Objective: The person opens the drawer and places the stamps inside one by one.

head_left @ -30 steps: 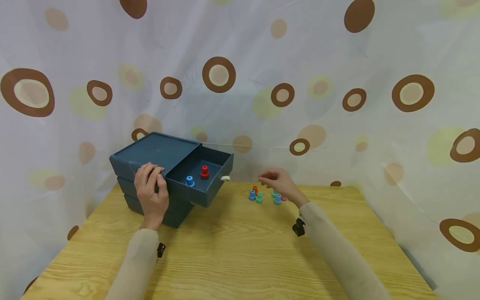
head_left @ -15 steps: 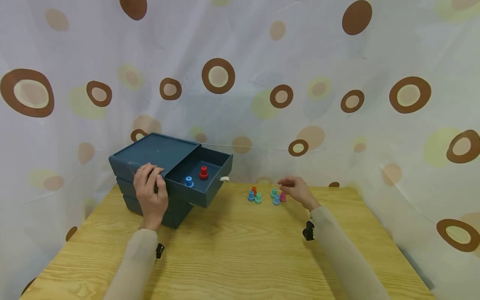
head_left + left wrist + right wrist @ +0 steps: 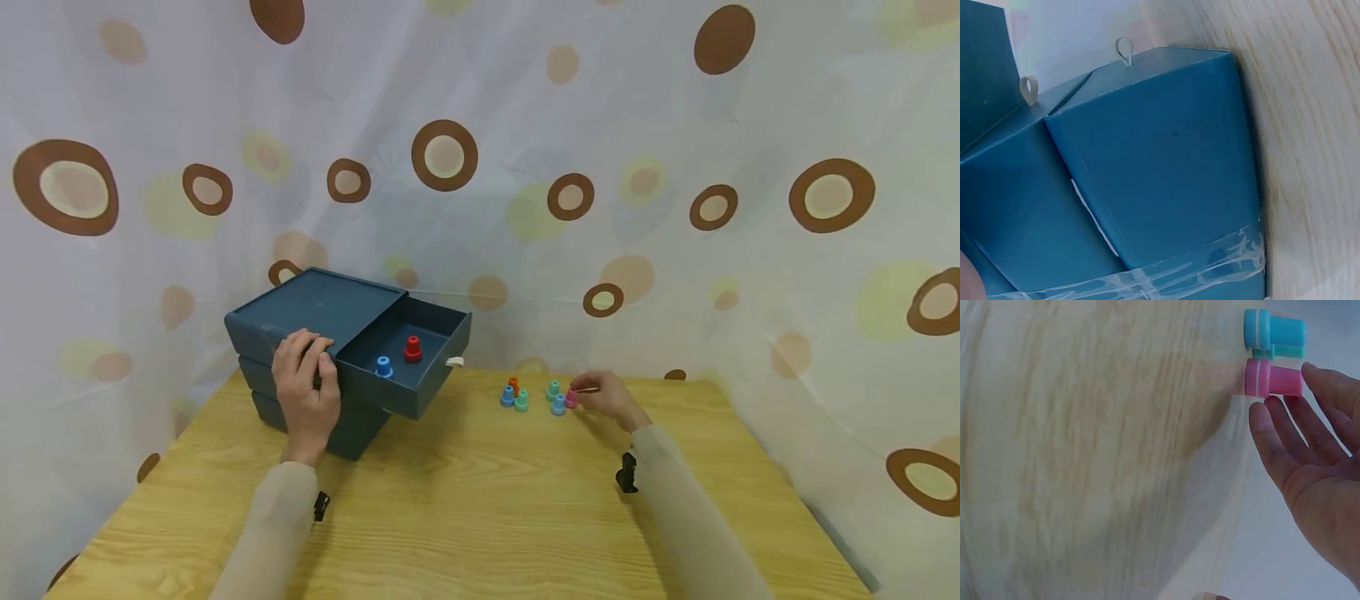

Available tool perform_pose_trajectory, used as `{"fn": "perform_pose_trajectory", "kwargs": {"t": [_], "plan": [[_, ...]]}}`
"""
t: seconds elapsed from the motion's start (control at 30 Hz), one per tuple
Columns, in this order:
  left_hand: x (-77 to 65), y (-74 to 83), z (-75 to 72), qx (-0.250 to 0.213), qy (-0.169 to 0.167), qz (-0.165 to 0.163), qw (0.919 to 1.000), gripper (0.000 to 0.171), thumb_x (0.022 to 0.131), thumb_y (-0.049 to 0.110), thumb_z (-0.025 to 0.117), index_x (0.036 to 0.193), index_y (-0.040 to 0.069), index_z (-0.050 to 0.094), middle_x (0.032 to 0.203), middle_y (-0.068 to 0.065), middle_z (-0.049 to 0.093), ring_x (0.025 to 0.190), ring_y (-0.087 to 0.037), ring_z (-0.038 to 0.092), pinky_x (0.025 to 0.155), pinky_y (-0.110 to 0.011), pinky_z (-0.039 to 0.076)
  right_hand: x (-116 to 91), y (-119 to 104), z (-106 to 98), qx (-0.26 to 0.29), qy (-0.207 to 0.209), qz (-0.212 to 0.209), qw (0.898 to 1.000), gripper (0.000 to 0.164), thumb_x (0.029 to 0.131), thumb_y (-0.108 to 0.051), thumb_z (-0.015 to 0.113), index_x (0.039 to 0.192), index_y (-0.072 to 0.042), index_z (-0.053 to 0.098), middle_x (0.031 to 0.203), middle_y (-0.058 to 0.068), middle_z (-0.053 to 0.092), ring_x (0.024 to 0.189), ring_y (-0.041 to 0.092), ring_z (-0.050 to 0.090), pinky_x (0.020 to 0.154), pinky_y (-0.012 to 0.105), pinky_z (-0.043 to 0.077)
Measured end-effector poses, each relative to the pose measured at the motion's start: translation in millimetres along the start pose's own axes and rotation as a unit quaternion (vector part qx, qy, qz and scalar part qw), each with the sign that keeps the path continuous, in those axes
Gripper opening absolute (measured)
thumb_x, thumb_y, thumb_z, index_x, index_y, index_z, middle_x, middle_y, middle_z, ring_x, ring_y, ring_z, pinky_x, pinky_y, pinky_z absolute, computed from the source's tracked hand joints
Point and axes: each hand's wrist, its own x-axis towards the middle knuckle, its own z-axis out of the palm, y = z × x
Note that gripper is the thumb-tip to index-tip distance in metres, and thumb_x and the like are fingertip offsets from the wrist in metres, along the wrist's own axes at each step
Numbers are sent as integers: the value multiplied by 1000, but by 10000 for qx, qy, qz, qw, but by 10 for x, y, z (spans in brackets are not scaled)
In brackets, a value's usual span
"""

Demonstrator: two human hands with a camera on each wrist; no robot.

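My left hand [image 3: 307, 400] holds the near edge of a dark blue drawer unit [image 3: 315, 308], fingers bent over its top edge. The top drawer [image 3: 442, 350] is pulled out to the right, with a red stamp [image 3: 412, 350] and a blue stamp [image 3: 384, 367] inside. At the back of the table, my right hand [image 3: 611, 398] reaches around a pink stamp [image 3: 1284, 380]. Its fingertips lie right by the handle, fairly straight; firm contact cannot be made out. A blue stamp [image 3: 1279, 330] and a mostly hidden teal stamp [image 3: 1288, 351] stand beside the pink one.
Left of the right hand, an orange stamp [image 3: 513, 384], a blue stamp [image 3: 507, 397] and a green stamp [image 3: 522, 401] stand close together on the wooden table [image 3: 465, 500]. Clear tape [image 3: 1210, 262] wraps the drawer unit. A patterned curtain [image 3: 495, 108] hangs behind.
My right hand has moved right and down, from above the stamps to the pink stamp. The left hand stays on the drawer unit.
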Motion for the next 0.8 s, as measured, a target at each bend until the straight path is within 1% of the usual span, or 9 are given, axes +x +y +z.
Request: {"fn": "perform_pose_trajectory", "kwargs": {"t": [0.13, 0.23, 0.33, 0.4, 0.47, 0.57, 0.7, 0.8], "plan": [[-18, -1, -9, 37, 43, 30, 10000, 28, 95, 17, 50, 98, 2, 73, 106, -20, 66, 114, -38, 56, 109, -52, 35, 6, 3, 28, -79, 52, 175, 9998, 32, 96, -13, 61, 121, 7, 62, 121, 26, 63, 110, 38, 63, 89, 46, 56], [-39, 1, -20, 57, 79, 76, 9999, 29, 95, 18, 50, 97, 2, 73, 106, -20, 67, 113, -39, 57, 108, -53, 36, 8, 7, 42, -96, 35, 243, 9997, 29, 95, -13, 61, 117, 6, 63, 117, 25, 64, 103, 36, 65, 87, 46, 57], [-47, 7, -21, 42, 58, 110, 9999, 29, 95, 18, 50, 98, 1, 73, 106, -21, 66, 113, -39, 57, 107, -53, 36, 15, 8, 53, 60, 57, 347, 9994, 24, 93, -10, 63, 111, 7, 64, 111, 24, 66, 97, 36, 67, 83, 46, 58], [-38, 7, -15, 22, 52, 97, 9999, 27, 95, 16, 50, 99, 2, 73, 107, -21, 66, 114, -39, 56, 107, -54, 36, 28, 6, 57, 100, 56, 324, 9994, 23, 92, -9, 65, 108, 7, 63, 107, 24, 67, 93, 36, 69, 80, 46, 59], [-22, 7, -8, -11, 59, 77, 10000, 26, 94, 15, 51, 99, 2, 73, 107, -20, 66, 115, -39, 56, 107, -54, 35, 41, 9, 62, 108, 74, 319, 9994, 22, 90, -7, 67, 105, 8, 61, 103, 24, 68, 89, 33, 70, 77, 43, 60], [-1, 9, 2, -43, 75, 101, 9999, 25, 94, 14, 52, 99, 2, 73, 107, -20, 66, 114, -39, 56, 107, -54, 35, 38, 22, 62, -91, 176, 313, 9993, 22, 87, -6, 71, 101, 7, 59, 96, 21, 70, 81, 24, 68, 69, 35, 59], [8, 15, 13, -25, 21, 150, 9999, 26, 94, 15, 50, 98, 2, 73, 106, -21, 66, 114, -39, 56, 107, -55, 35, 6, 55, 59, -127, 288, 370, 9988, 23, 86, -3, 71, 101, 7, 57, 92, 19, 69, 78, 19, 66, 65, 29, 57], [8, 10, 11, 16, -7, 123, 9999, 28, 95, 16, 49, 99, 2, 73, 107, -21, 66, 114, -39, 56, 108, -54, 35, 7, 59, 51, -20, 299, 363, 9989, 23, 87, -2, 69, 103, 7, 56, 95, 21, 68, 81, 21, 68, 67, 31, 59]]}}
